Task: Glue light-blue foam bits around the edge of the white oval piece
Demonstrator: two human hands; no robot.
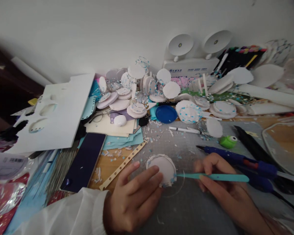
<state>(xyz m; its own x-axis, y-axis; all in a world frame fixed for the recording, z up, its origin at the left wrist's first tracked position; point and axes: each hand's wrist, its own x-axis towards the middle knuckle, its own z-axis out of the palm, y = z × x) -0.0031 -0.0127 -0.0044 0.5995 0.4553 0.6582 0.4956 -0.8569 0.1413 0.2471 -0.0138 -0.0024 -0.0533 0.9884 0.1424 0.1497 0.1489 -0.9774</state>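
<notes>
Blue lettering (pixel 175 70) on front of white twin-lamp light (pixel 192 64), back of desk: too sm. & blurry to read. Label (pixel 5 167) on pkg., far L: barcode (pixel 16 160) + print, also illegible.

Dim, diffuse light is cast throughout; the right hand (pixel 228 192) is slightly blurred, apparently by motion; edges are stretched.

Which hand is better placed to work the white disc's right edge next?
Probably the right hand: it holds the turquoise tool, tip near that edge; the left hand partly covers the disc.
</notes>
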